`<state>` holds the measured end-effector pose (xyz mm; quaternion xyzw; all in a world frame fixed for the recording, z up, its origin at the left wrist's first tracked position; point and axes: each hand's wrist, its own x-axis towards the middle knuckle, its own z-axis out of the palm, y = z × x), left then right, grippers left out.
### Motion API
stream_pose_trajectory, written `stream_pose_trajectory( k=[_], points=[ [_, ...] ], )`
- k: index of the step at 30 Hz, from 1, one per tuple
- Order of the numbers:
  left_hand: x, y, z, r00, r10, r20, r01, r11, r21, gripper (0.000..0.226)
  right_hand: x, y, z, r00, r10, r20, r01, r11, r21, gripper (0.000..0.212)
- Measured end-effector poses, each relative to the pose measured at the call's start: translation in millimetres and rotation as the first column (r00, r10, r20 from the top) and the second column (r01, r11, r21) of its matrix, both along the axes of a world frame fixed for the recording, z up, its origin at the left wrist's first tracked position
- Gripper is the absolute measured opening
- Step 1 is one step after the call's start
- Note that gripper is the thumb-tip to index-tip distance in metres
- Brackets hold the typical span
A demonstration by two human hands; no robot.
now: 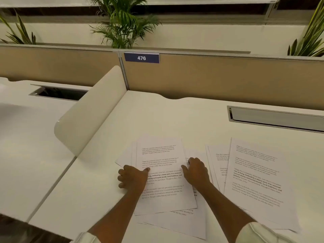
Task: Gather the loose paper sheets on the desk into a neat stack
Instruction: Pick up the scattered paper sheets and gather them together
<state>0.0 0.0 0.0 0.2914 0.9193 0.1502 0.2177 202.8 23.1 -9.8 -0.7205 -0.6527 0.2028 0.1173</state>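
Several white printed sheets lie on the white desk (157, 116). A loose pile (161, 155) sits in front of me, its sheets fanned at different angles. My left hand (133, 178) grips the pile's left edge, thumb on the top sheet. My right hand (196, 171) holds the right edge of the same top sheet, thumb resting on the paper. To the right, a second spread of sheets (254, 181) lies untouched, a large tilted page on top of others.
A curved white divider (89, 120) stands on the left of the desk. A tan partition (210, 78) with a "476" label (141, 58) closes the back. A cable slot (275, 118) is set in the desk at right. Plants stand behind.
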Motion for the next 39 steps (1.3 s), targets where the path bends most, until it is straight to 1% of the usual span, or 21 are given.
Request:
stream_pose_trajectory(
  k=[1, 4, 6, 9, 13, 17, 19, 22, 24, 27, 31, 34, 37, 39],
  points=[
    [-1, 0, 2, 0.999, 0.009, 0.032, -0.008, 1.0, -0.007, 0.085, -1, 0, 0, 1.0, -0.004, 0.001, 0.004, 1.0, -0.005, 0.036],
    [-3, 1, 1, 0.998, 0.013, 0.067, -0.013, 1.0, 0.01, 0.085, -3, -3, -1, 1.0, -0.019, -0.007, 0.019, 1.0, -0.006, 0.039],
    [-5, 3, 1, 0.995, 0.014, 0.103, -0.015, 1.0, 0.011, 0.086, -8, -4, -4, 0.998, -0.033, -0.047, 0.031, 0.999, -0.024, 0.042],
    [-7, 5, 1, 0.991, 0.023, 0.131, -0.03, 0.998, 0.053, 0.084, -11, -4, -5, 0.991, -0.072, -0.11, 0.068, 0.997, -0.046, 0.043],
    [-10, 2, -3, 0.983, -0.007, 0.184, -0.02, 0.989, 0.144, 0.071, -14, -3, -5, 0.981, -0.098, -0.165, 0.087, 0.993, -0.074, 0.04],
    [-14, -4, -7, 0.959, -0.112, 0.262, 0.037, 0.961, 0.275, 0.038, -13, -3, -4, 0.971, -0.115, -0.209, 0.096, 0.99, -0.099, 0.034],
    [-19, -6, -6, 0.92, -0.194, 0.341, 0.054, 0.924, 0.379, 0.03, -12, -2, -3, 0.968, -0.113, -0.222, 0.091, 0.99, -0.105, 0.026],
    [-27, -9, 1, 0.828, -0.329, 0.454, 0.075, 0.868, 0.492, 0.026, -11, -1, -3, 0.952, -0.136, -0.275, 0.106, 0.987, -0.121, 0.02],
    [-34, -11, 7, 0.771, -0.397, 0.498, 0.097, 0.846, 0.525, 0.019, -11, 0, -2, 0.939, -0.145, -0.31, 0.115, 0.987, -0.112, 0.02],
    [-43, -15, 15, 0.685, -0.449, 0.574, 0.096, 0.836, 0.54, 0.018, -10, 1, 1, 0.904, -0.166, -0.393, 0.137, 0.985, -0.103, 0.026],
    [-47, -16, 20, 0.58, -0.469, 0.666, 0.031, 0.83, 0.557, 0.024, -8, 1, 10, 0.802, -0.24, -0.547, 0.148, 0.967, -0.207, 0.031],
    [-44, -15, 22, 0.545, -0.457, 0.703, -0.014, 0.834, 0.552, 0.026, -4, 0, 16, 0.747, -0.254, -0.614, 0.135, 0.963, -0.235, 0.03],
    [-39, -13, 24, 0.529, -0.456, 0.716, -0.044, 0.828, 0.56, 0.023, -2, -2, 20, 0.746, -0.205, -0.633, 0.139, 0.978, -0.153, 0.028],
    [-36, -14, 27, 0.535, -0.469, 0.702, -0.046, 0.814, 0.579, 0.023, -1, -3, 22, 0.743, -0.179, -0.645, 0.158, 0.983, -0.091, 0.022]
  ],
)
